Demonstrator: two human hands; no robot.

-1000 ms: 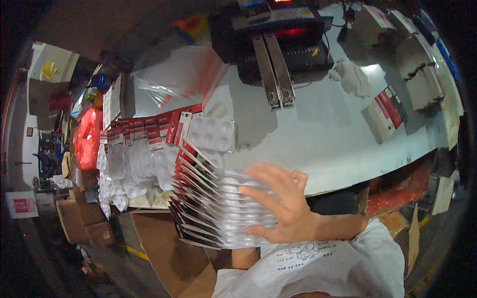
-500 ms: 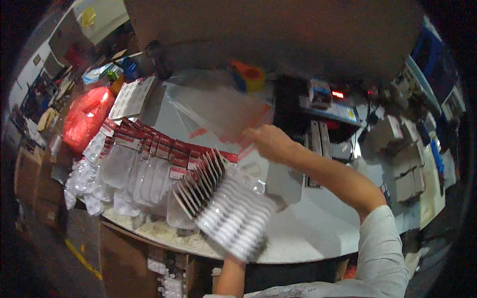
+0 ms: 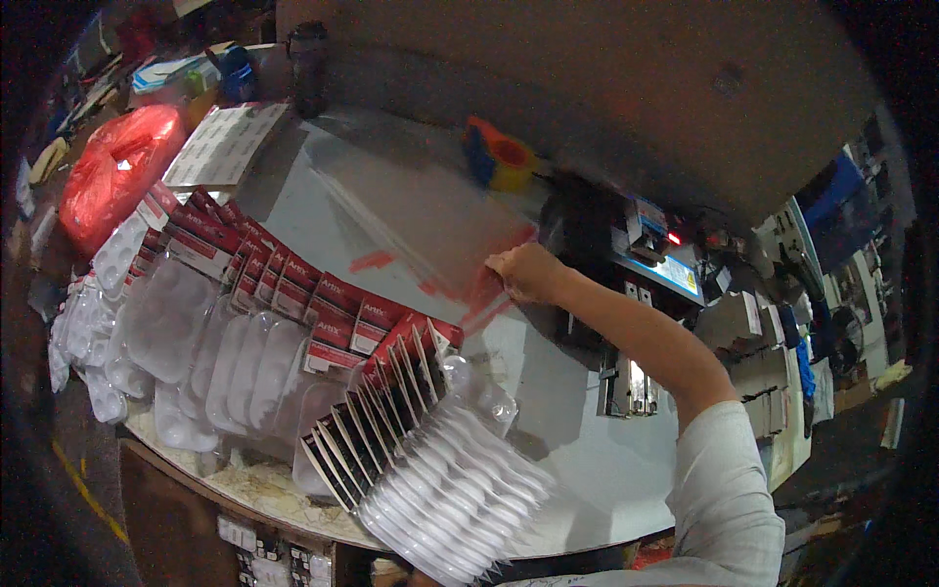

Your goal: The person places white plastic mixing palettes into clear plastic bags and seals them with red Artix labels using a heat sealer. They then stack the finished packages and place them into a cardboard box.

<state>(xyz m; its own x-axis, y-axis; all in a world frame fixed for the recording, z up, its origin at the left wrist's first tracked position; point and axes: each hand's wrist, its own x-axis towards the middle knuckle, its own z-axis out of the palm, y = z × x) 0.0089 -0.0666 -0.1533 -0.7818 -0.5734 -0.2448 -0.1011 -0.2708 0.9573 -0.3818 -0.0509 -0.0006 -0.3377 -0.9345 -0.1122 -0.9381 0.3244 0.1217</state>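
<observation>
Stack of packed white palettes point(image 3: 455, 489), tilted and fanned out at the near edge of the desk point(image 3: 587, 504), left of the middle of that edge, with dark header cards point(image 3: 367, 430) splayed toward the left and ridged, clear-wrapped trays toward the right. Left hand hidden behind or beneath the stack; cannot tell whether clamped on it or merely under it. Well apart from there, stretched out toward the far side of the desk, right hand point(image 3: 528, 274) with fingers drawn together, pinching the red-striped edge of clear plastic bags point(image 3: 421, 210) spread flat. Just beyond the stack, one more wrapped palette point(image 3: 484, 391), partly covered by it. Along the left end of the desk, a crowded, overlapping row of wrapped palettes point(image 3: 171, 318) with red header cards point(image 3: 333, 308), some overhanging the near left edge. Near the far left corner, a red plastic bag point(image 3: 122, 181), beside a pale printed board point(image 3: 223, 147). At the far edge, a blue, yellow and orange object point(image 3: 501, 157). Right of the right hand, a dark machine point(image 3: 655, 235) with a red-lit display, and metal rails point(image 3: 636, 377) pointing toward the near edge. Farther right, stacked boxes point(image 3: 768, 382).
</observation>
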